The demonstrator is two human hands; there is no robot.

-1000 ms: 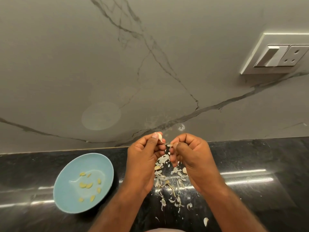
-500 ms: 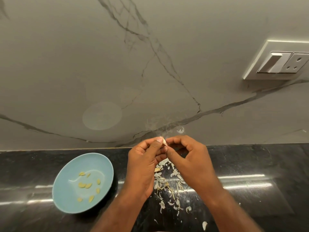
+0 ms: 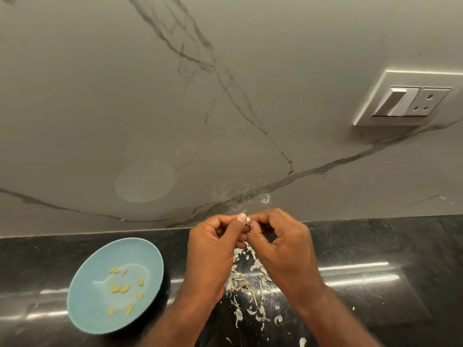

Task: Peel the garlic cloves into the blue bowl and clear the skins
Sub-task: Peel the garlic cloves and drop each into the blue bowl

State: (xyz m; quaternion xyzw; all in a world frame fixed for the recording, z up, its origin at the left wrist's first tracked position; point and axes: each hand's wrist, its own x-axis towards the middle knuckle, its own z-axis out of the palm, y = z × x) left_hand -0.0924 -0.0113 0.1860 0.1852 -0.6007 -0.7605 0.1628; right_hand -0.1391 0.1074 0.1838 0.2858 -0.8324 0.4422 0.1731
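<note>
I see my left hand (image 3: pixel 213 249) and right hand (image 3: pixel 283 249) raised close together, fingers curled, both pinching one garlic clove (image 3: pixel 248 219) between thumbs and fingertips. Just beneath the hands, loose skins (image 3: pixel 250 284) lie scattered on the black tabletop (image 3: pixel 375 246). Left of the left hand sits the blue bowl (image 3: pixel 87 309), holding several peeled cloves (image 3: pixel 120 288).

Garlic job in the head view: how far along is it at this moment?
Done: several peeled cloves lie in the blue bowl. In hand: left hand and right hand pinch one clove between them. Left: finishing that clove, then clearing the skins scattered on the black counter under the hands.
</note>
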